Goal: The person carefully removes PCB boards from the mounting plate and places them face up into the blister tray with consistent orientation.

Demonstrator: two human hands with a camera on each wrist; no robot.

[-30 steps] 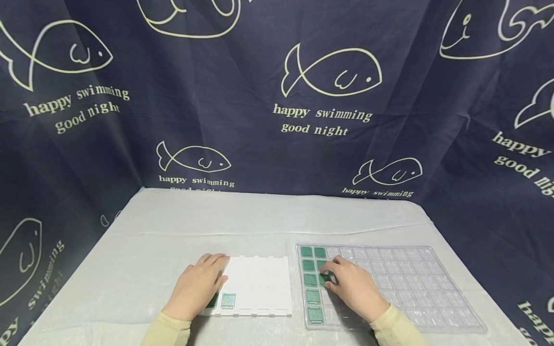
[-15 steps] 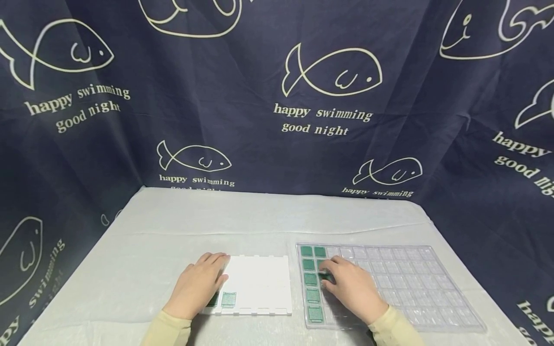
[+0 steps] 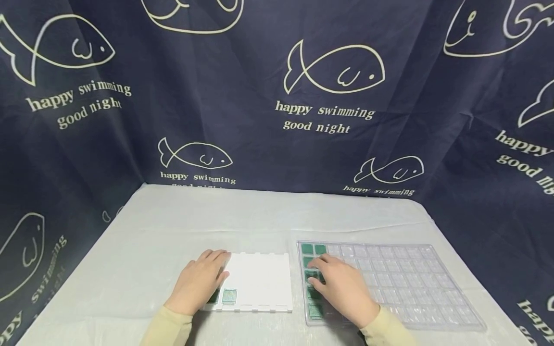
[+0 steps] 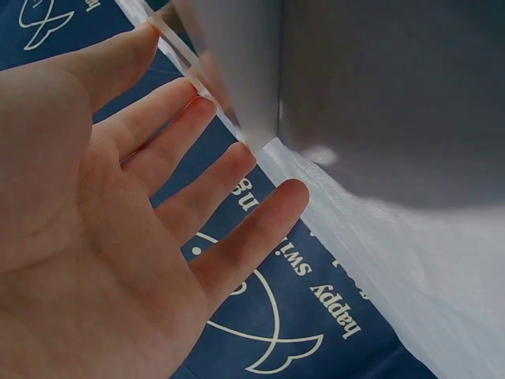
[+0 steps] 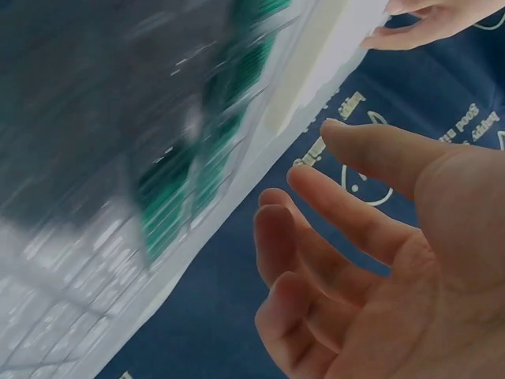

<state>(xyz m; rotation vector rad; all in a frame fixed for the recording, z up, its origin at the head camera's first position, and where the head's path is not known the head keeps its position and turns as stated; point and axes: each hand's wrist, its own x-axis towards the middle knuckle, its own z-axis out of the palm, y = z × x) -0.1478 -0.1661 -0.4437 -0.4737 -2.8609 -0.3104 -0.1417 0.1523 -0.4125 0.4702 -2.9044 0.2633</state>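
My left hand (image 3: 199, 281) rests on the left end of a flat white panel (image 3: 261, 281) with notched edges. In the left wrist view its fingers are fairly straight, with the fingertips along the panel's edge. A small green circuit board (image 3: 229, 296) lies at the panel's near left; a darker one (image 3: 213, 296) is partly covered by the hand. My right hand (image 3: 344, 288) hovers over the left columns of a clear compartment tray (image 3: 411, 288). Its thumb and index finger are apart, and the right wrist view shows nothing between them. Green circuit boards (image 3: 308, 249) fill the tray's left column.
Clear plastic compartments (image 3: 381, 252) stretch across the tray's right side. Panel and tray lie side by side on a white-covered table (image 3: 259, 216), a narrow strip apart. Dark blue fish-print cloth (image 3: 251, 96) hangs behind and at both sides.
My right hand has shifted left from the tray's second column to over its first column, and its thumb and finger have spread. The left hand stays on the panel.
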